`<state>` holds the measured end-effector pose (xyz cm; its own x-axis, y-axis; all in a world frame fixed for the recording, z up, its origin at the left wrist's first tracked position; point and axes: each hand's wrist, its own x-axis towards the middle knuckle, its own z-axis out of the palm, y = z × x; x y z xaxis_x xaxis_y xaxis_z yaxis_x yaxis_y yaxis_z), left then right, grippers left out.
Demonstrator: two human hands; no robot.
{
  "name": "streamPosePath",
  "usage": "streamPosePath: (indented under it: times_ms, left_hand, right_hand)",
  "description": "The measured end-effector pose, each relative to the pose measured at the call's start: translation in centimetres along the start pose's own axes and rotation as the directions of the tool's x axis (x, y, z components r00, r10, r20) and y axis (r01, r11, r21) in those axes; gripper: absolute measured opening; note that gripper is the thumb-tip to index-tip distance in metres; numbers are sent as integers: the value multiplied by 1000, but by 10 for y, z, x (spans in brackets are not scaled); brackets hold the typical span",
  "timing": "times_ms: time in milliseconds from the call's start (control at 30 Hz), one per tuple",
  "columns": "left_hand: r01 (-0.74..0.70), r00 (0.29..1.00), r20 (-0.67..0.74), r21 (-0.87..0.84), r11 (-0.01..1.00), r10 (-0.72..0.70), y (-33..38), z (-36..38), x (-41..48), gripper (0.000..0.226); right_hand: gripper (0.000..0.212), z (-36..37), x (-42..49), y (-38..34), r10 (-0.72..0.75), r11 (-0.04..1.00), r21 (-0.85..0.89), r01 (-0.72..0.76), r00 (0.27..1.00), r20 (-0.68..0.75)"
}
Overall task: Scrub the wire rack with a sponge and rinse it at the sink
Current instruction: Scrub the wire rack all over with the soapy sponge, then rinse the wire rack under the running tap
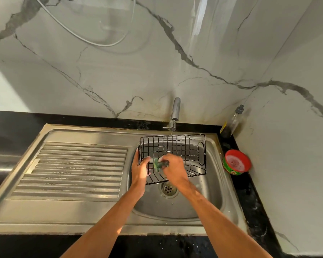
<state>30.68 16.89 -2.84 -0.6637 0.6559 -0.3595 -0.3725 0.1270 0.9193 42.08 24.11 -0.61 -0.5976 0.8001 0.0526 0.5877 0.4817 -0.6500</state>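
A black wire rack (185, 146) is held tilted over the steel sink basin (203, 198). My left hand (140, 169) grips the rack's left end, fingers curled round its wires. My right hand (173, 166) holds a green sponge (157, 163) against the rack's inner left side. A thin stream of water falls from the chrome tap (175, 112) onto the rack's back edge.
The ribbed steel drainboard (78, 168) lies left of the basin. The drain (168, 189) sits below the rack. A red tub of dish soap (236, 162) and a clear pump bottle (231, 121) stand on the black counter at right, by the marble wall.
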Motion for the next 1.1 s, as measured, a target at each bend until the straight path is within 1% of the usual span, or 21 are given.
streamPosePath:
  times_ms: [67,167,300,367,433,533,600,700,767,800,833,900,967,1000,1033,1067,1100]
  left_hand:
    - [-30,999,-12,41,999,31,2,-1,3,68]
    - [-81,996,-35,126,989,86,3,0,3,73]
    - [-169,981,-42,302,938,190,3,14,-3,71]
    - [-258,962,12,365,895,272,3,27,-8,71]
    - [-341,935,75,454,823,346,3,41,-10,69]
    - [-375,919,134,584,720,370,6,67,-17,68]
    - [-444,885,214,652,615,413,6,83,-23,69]
    - [-547,814,341,722,424,471,2,96,-27,75]
    - [-595,769,416,743,306,485,1,105,-28,80]
    - [-607,758,448,751,261,475,1,110,-28,82]
    - [-614,750,472,757,224,463,2,114,-28,84]
    - [-621,745,504,764,175,437,3,118,-27,86]
    - [-629,736,526,763,145,425,4,120,-25,86]
    - [-633,731,534,762,133,425,4,119,-23,86]
    - [-641,724,546,758,120,420,4,117,-22,86]
    - [-651,716,563,752,105,412,4,114,-21,87]
    - [-660,706,579,747,80,408,3,111,-19,88]
  right_hand:
    - [20,-8,-7,9,61,995,83,-52,993,-102]
    - [22,-24,-15,18,103,980,190,-64,974,-201]
    - [24,-52,-26,33,237,917,382,-118,930,-282]
    - [23,-65,-31,45,317,887,431,-164,895,-312]
    - [25,-75,-35,56,370,864,467,-189,867,-333]
    - [29,-96,-40,71,477,815,527,-240,794,-377]
    - [35,-116,-42,95,555,782,565,-264,709,-436]
    - [28,-144,-38,134,652,729,613,-306,584,-483]
    - [23,-160,-34,159,678,729,575,-373,510,-529]
    - [21,-168,-31,167,669,742,528,-414,505,-545]
    - [19,-175,-28,175,652,759,475,-446,526,-547]
    - [19,-182,-20,185,642,766,378,-519,592,-488]
    - [25,-184,-15,188,636,768,268,-581,648,-419]
    - [27,-181,-14,186,617,781,219,-585,668,-416]
    - [25,-178,-15,179,576,808,190,-558,679,-455]
    - [18,-172,-16,168,533,831,170,-529,672,-515]
    - [13,-164,-16,159,469,865,136,-482,684,-558]
